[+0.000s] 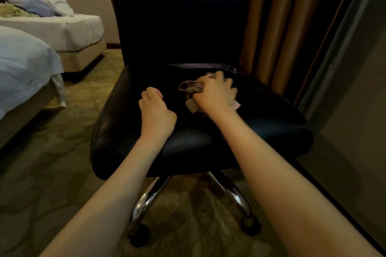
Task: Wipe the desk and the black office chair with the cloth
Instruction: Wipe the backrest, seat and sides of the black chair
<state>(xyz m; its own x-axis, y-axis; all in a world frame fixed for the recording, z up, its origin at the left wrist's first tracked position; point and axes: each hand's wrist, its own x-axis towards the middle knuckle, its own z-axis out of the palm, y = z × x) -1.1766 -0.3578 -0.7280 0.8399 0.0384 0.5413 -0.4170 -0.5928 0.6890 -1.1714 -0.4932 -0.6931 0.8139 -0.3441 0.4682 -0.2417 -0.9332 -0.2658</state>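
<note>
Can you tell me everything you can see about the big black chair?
The black office chair looks like smooth, slightly shiny leather. It has a tall back, a wide padded seat, and chrome legs with black casters. It stands upright on patterned carpet, by brown curtains. The right hand holds a crumpled cloth on the seat; the left hand, curled in a fist, is over the seat's front.
</note>
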